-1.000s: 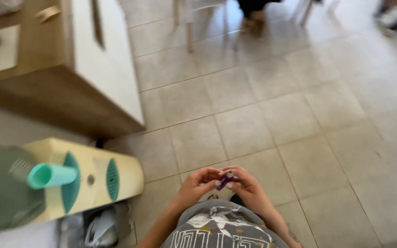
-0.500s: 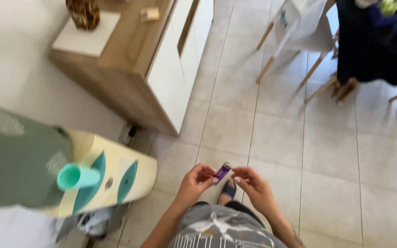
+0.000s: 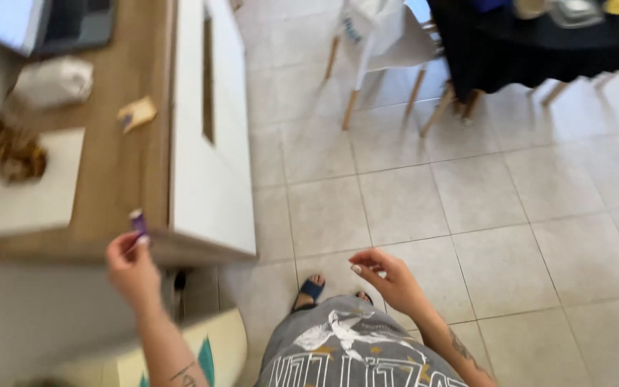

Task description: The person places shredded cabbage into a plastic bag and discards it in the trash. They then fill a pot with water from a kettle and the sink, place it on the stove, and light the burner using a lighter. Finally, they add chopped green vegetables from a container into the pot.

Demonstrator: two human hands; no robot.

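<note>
Left hand [image 3: 132, 266] pinched a small purple tube [image 3: 138, 221] between fingertips, raised at the front edge of the wooden surface [image 3: 112, 172]. Right hand [image 3: 388, 276] hung empty, fingers loosely spread above the floor. Tube looked light, stiff, likely slippery; best gripped mid-body.

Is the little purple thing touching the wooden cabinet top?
Cannot tell. In the head view the left hand pinches the small purple object over the edge of the wooden cabinet top, with no gap or contact plainly visible.

Pale tiled floor [image 3: 510, 208]; wood-topped white sideboard [image 3: 209, 158] left; white chair [image 3: 388, 43], black-draped table [image 3: 539, 43] beyond; bright daylight.
</note>
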